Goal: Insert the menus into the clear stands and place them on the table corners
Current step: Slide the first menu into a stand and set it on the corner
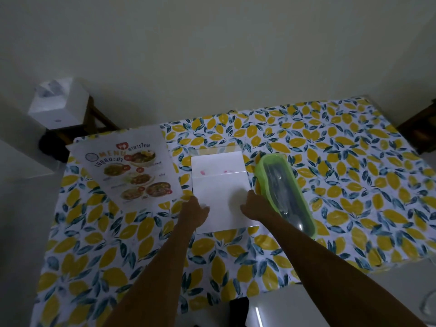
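A printed menu (132, 168) with food pictures lies face up at the table's far left corner. In the middle lies a white sheet (220, 187), its blank side up, inside or on a clear stand (217, 149) whose transparent edge shows past the sheet's far end. My left hand (194, 212) rests on the sheet's near left edge. My right hand (253, 206) rests on its near right part, fingers pointing forward. Whether either hand grips the sheet I cannot tell.
The table wears a lemon-pattern cloth (354, 185). A long green-rimmed container (285, 192) with cutlery inside lies just right of the sheet. A white box (59, 107) sits on a wooden stool beyond the far left corner. A wall stands behind the table.
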Demonstrator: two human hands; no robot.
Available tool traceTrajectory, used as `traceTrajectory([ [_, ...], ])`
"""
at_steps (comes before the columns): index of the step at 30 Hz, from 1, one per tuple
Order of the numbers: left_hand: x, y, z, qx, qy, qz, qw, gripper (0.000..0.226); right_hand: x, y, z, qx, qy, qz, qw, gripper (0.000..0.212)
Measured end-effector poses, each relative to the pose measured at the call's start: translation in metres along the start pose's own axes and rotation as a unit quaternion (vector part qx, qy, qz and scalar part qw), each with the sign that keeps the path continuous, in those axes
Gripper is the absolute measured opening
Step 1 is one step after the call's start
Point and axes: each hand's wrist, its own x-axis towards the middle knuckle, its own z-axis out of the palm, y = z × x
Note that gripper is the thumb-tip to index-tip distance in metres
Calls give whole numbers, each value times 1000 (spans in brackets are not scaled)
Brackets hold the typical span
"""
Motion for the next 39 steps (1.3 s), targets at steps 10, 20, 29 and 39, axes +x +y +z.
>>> traceTrajectory([
  [10, -4, -12, -17, -31, 45, -22, 998, 46, -6, 3, -14, 50, 17, -7, 999, 46],
  [20, -39, -15, -72, -141, 24, 112, 983, 31, -42, 20, -66, 205, 44, -45, 977, 37],
  [29, -60, -7, -102, -255, 39, 242, 935, 24, -79, 10, -92, 385, 87, -74, 916, 22],
  [39, -33, 40, -121, -147, 196, 295, 923, 49, -38, -9, -120, 341, 166, -108, 919, 18],
])
